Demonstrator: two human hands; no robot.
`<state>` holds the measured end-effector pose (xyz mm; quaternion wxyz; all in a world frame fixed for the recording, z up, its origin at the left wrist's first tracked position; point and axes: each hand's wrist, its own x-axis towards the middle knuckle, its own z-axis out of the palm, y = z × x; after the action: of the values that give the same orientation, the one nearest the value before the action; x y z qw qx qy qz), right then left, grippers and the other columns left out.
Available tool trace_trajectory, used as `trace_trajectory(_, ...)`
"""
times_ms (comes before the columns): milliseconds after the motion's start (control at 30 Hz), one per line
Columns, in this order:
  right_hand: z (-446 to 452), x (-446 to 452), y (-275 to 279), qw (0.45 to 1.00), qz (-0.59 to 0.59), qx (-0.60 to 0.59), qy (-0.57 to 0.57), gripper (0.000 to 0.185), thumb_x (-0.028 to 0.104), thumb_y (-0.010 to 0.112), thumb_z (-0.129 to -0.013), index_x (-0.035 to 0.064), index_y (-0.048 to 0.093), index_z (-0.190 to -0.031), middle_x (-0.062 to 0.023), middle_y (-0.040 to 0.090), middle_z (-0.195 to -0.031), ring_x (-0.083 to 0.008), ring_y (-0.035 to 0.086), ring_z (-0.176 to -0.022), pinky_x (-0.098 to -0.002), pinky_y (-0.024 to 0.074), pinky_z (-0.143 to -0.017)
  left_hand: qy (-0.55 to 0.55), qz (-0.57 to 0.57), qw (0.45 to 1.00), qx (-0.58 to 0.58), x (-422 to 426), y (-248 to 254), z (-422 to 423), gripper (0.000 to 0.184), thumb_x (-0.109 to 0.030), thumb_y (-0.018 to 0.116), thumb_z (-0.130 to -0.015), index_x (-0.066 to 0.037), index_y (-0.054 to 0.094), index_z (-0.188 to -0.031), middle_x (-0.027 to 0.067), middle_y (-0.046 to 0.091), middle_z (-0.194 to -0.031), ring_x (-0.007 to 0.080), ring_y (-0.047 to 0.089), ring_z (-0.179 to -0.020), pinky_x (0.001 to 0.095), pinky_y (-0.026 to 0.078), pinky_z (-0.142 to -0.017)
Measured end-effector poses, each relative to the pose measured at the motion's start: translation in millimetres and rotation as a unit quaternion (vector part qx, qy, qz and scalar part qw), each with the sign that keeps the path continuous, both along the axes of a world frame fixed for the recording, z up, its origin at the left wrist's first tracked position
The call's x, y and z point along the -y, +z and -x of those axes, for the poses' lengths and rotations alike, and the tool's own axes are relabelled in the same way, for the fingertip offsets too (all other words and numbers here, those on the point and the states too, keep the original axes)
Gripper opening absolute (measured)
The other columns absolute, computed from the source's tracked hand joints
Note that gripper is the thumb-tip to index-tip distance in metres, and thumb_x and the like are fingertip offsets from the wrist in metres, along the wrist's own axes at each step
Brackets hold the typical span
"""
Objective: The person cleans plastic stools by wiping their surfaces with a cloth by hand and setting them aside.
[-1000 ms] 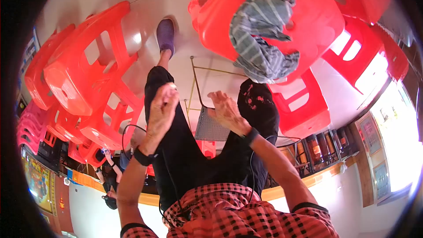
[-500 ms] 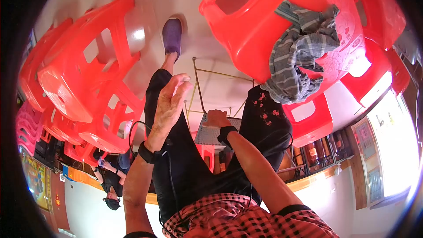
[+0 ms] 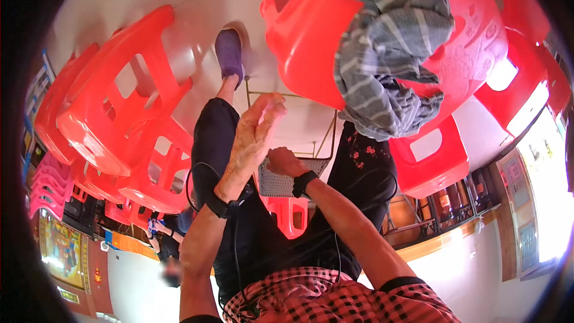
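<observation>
My left hand (image 3: 257,128) is raised above my lap, its fingers bent and a gap showing between them; nothing is visible in it. Just below and to the right, my right hand (image 3: 286,161) is curled closed at the upper edge of a grey perforated panel (image 3: 281,186). Whether it holds anything is hidden. Thin metal bars (image 3: 299,94) run around that panel, between my knees. A grey striped cloth (image 3: 391,54) lies crumpled on a red plastic stool (image 3: 305,54) to the upper right. Each wrist wears a black band with a cable.
Several red plastic stools (image 3: 101,125) stand on the left, with pink ones (image 3: 51,185) behind. More red stools (image 3: 427,155) are on the right, near a rack with bottles (image 3: 442,200). A person (image 3: 170,239) is at lower left. My purple shoe (image 3: 229,52) rests on the pale floor.
Both hands have shifted: the left has moved right, the right slightly left, bringing them closer together. The view has turned a little, and the cloth and stools sit differently in it.
</observation>
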<state>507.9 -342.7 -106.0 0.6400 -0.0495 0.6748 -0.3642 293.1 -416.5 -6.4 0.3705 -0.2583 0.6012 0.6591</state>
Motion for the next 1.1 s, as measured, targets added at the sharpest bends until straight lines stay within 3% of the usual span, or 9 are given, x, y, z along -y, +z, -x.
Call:
trace_trajectory(233, 97, -60, 32, 0.999, -0.002, 0.049, 0.012, 0.049, 0.033, 0.068, -0.074, -0.0017, 0.056, -0.107, -0.0233, 0.06, -0.109, -0.0373, 0.054, -0.109, -0.0511, 0.0411, -0.092, 0.041, -0.051, 0.997, -0.038, -24, -14, 21, 0.027, -0.025, 0.055, -0.094, -0.001, 0.057, -0.107, -0.0004, 0.058, -0.089, 0.0054, 0.048, -0.089, 0.0218, 0.039, -0.083)
trace_trajectory(467, 159, -176, 56, 0.971, -0.046, -0.217, -0.092, 0.053, 0.035, 0.063, -0.079, 0.001, 0.051, -0.118, -0.0193, 0.051, -0.125, -0.0311, 0.043, -0.123, -0.0474, 0.0351, -0.101, -0.187, 0.125, 0.969, -0.102, -24, -38, 25, 0.021, -0.018, 0.05, -0.093, -0.002, 0.06, -0.102, 0.0082, 0.062, -0.082, 0.0177, 0.058, -0.077, 0.032, 0.046, -0.07)
trace_trajectory(533, 169, -196, 61, 0.969, -0.043, -0.231, -0.078, 0.051, 0.034, 0.062, -0.08, 0.0013, 0.051, -0.118, -0.0186, 0.051, -0.125, -0.0306, 0.044, -0.122, -0.0466, 0.0354, -0.101, -0.418, 0.167, 0.801, -0.394, -18, -50, 15, 0.022, -0.014, 0.05, -0.089, -0.004, 0.059, -0.106, 0.0166, 0.064, -0.092, 0.033, 0.062, -0.088, 0.0393, 0.048, -0.076)
trace_trajectory(567, 170, -201, 62, 0.969, -0.038, -0.235, -0.07, 0.05, 0.034, 0.061, -0.08, 0.0014, 0.051, -0.118, -0.0183, 0.052, -0.124, -0.0304, 0.044, -0.122, -0.0462, 0.0355, -0.101, -0.443, 0.117, 0.878, -0.134, -29, -29, 28, 0.024, -0.014, 0.053, -0.085, -0.005, 0.06, -0.106, 0.0163, 0.062, -0.105, 0.0331, 0.058, -0.101, 0.0411, 0.046, -0.084)
trace_trajectory(600, 171, -202, 62, 0.969, -0.031, -0.236, -0.063, 0.05, 0.033, 0.06, -0.081, 0.0015, 0.051, -0.118, -0.0179, 0.052, -0.124, -0.0301, 0.044, -0.121, -0.0458, 0.0356, -0.101, -0.408, 0.172, 0.839, -0.316, -34, -57, -5, 0.025, -0.018, 0.059, -0.08, -0.006, 0.062, -0.102, 0.014, 0.064, -0.103, 0.0328, 0.06, -0.097, 0.0433, 0.047, -0.084)
trace_trajectory(700, 173, -211, 64, 0.97, -0.007, -0.238, -0.04, 0.047, 0.032, 0.058, -0.082, 0.0019, 0.051, -0.118, -0.0169, 0.052, -0.123, -0.0294, 0.046, -0.119, -0.0445, 0.036, -0.102, -0.697, 0.028, 0.701, -0.148, -51, -70, -58, 0.028, -0.022, 0.062, -0.072, -0.001, 0.065, -0.091, 0.0175, 0.065, -0.092, 0.0361, 0.062, -0.09, 0.0487, 0.047, -0.082)
trace_trajectory(733, 172, -211, 63, 0.97, 0.0, -0.24, -0.034, 0.046, 0.032, 0.058, -0.083, 0.002, 0.051, -0.118, -0.0165, 0.052, -0.123, -0.0291, 0.046, -0.119, -0.0441, 0.0362, -0.102, -0.627, 0.006, 0.75, -0.209, -54, -55, -56, 0.044, -0.014, 0.058, -0.074, -0.006, 0.06, -0.117, 0.0206, 0.059, -0.118, 0.0356, 0.054, -0.112, 0.0427, 0.04, -0.101)
trace_trajectory(767, 173, -213, 63, 0.97, 0.009, -0.241, -0.027, 0.046, 0.031, 0.057, -0.083, 0.0022, 0.051, -0.118, -0.0162, 0.052, -0.123, -0.0289, 0.047, -0.118, -0.0437, 0.0363, -0.102, -0.755, -0.057, 0.639, -0.132, -68, -47, -49, 0.042, -0.015, 0.057, -0.076, -0.005, 0.06, -0.117, 0.0204, 0.062, -0.109, 0.0352, 0.058, -0.106, 0.0426, 0.044, -0.096)
trace_trajectory(1100, 165, -217, 30, 0.953, 0.075, -0.293, 0.012, 0.038, 0.028, 0.051, -0.088, 0.0034, 0.051, -0.118, -0.0126, 0.054, -0.12, -0.0263, 0.051, -0.112, -0.0396, 0.0377, -0.102, -0.628, -0.195, 0.667, -0.35, -101, -60, -39, 0.039, -0.027, 0.058, -0.081, 0.001, 0.055, -0.108, 0.0218, 0.061, -0.084, 0.0386, 0.061, -0.084, 0.0459, 0.05, -0.075)
